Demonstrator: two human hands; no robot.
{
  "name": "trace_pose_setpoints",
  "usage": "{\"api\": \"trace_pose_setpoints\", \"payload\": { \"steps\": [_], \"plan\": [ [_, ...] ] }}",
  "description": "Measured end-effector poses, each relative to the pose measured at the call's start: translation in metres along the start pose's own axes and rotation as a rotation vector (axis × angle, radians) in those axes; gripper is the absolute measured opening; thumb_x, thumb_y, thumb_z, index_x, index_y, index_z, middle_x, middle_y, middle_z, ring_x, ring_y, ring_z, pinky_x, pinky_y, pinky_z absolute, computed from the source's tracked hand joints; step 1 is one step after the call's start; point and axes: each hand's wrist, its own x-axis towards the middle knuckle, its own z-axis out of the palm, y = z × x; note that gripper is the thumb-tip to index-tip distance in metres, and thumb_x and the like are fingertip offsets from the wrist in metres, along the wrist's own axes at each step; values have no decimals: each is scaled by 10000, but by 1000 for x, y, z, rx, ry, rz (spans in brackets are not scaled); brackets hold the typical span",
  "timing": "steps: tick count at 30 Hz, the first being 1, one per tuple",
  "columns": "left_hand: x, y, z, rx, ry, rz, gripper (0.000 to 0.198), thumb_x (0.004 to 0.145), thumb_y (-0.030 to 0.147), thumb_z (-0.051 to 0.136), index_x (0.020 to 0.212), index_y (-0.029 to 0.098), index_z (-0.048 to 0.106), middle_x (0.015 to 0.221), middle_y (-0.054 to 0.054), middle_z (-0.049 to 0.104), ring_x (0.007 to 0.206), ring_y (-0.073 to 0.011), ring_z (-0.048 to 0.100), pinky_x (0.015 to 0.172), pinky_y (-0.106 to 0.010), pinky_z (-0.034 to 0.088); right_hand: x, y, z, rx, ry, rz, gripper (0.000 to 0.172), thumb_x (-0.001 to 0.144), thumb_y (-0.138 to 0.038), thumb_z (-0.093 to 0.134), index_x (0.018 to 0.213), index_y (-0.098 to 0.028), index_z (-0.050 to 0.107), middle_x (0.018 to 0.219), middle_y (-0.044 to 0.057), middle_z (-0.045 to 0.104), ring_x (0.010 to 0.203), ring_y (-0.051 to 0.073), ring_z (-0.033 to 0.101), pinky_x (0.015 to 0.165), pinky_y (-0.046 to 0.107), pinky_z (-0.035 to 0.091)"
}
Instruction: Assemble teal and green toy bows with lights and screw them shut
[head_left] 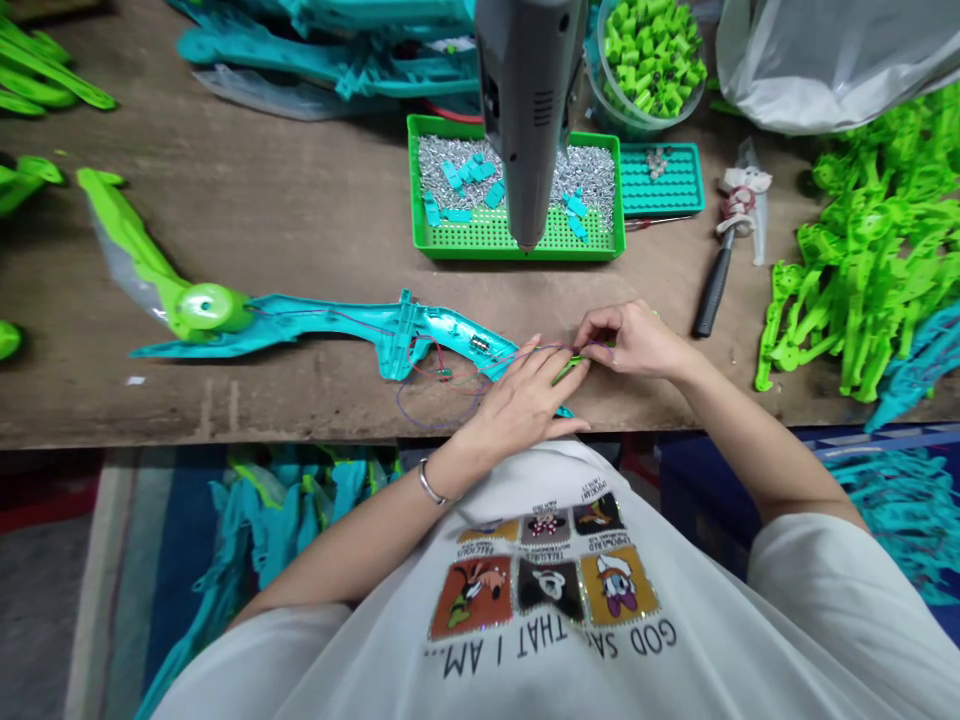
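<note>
A long turquoise plastic bow-shaped half (322, 318) lies with its hollow side up along the table's front edge. A lime-green limb with a round hub (206, 308) joins its left end. Thin red and blue wires (442, 425) run along it, with a small green circuit board (445, 374) hanging from them. My left hand (525, 392) rests flat over the right end, fingers stretched out and thumb apart. Beside its fingertips, my right hand (634, 340) pinches a thin wire close to a lime-green piece (568, 368), which the fingers partly hide.
A grey electric screwdriver (529, 120) hangs above a green tray (517, 250) of screws and turquoise bits. Nearby are a small turquoise tray (660, 195), a tub of green pieces (651, 60) and a black-handled tool (714, 290). Green parts (862, 280) pile up at right.
</note>
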Motion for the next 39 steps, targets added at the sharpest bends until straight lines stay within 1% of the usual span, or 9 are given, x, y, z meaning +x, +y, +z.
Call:
{"api": "trace_pose_setpoints", "payload": {
  "steps": [14,20,23,26,28,30,33,36,39],
  "plan": [
    [7,8,-8,2,-64,-48,821,875,584,752,1478,80,513,1368,-197,618,1326,-327,581,1290,-567,290,-7,0,-1,-57,-19,-78,139,828,-166,660,910,-193,770,886,20,792,788,172,702,764,291,484],
    [-1,12,-4,73,-4,-54,855,835,607,778,1452,68,531,1458,-241,582,1449,-393,503,1248,-554,382,-25,11,15,-103,183,-261,153,894,-136,630,985,-197,738,1012,89,775,947,230,714,867,380,559],
    [-9,25,-6,129,126,-6,677,902,515,749,1366,50,586,1399,-244,635,1378,-373,582,1144,-482,507,-33,20,29,-135,314,-349,136,956,-150,600,993,-202,720,1029,101,759,963,221,705,866,391,581],
    [-9,38,-17,143,247,126,370,1007,404,638,1204,92,664,1109,-142,755,1089,-264,723,967,-393,588,-39,26,41,-208,422,-390,147,981,-152,586,1003,-206,721,1039,105,742,954,213,686,854,391,582],
    [-2,42,-25,178,266,108,263,1019,334,614,1140,112,687,1012,-110,759,979,-244,721,882,-387,586,-43,29,46,-254,448,-392,163,980,-161,589,1041,-215,730,1079,111,726,971,223,668,858,410,579],
    [8,39,-29,222,234,22,270,1013,292,608,1183,99,690,1140,-153,751,1102,-288,692,951,-445,557,-46,30,48,-293,447,-385,192,976,-176,594,1089,-229,740,1119,115,706,986,235,647,869,432,573],
    [20,27,-22,229,113,-40,379,1015,299,595,1307,66,660,1378,-196,672,1346,-353,572,1161,-567,422,-50,31,48,-332,449,-371,222,980,-192,591,1121,-244,755,1117,115,692,974,239,625,873,440,565],
    [20,16,-9,197,19,-37,430,1032,316,562,1373,62,631,1388,-185,672,1313,-339,597,1229,-607,338,-54,30,47,-312,476,-309,207,995,-218,583,1082,-248,768,1065,107,706,954,232,631,874,428,561],
    [16,13,0,168,-2,-50,450,1036,313,549,1416,78,608,1400,-188,662,1275,-313,622,1255,-604,312,-57,28,44,-262,491,-176,184,1007,-253,581,1019,-251,765,966,85,719,910,221,653,847,407,562]
  ]
}}
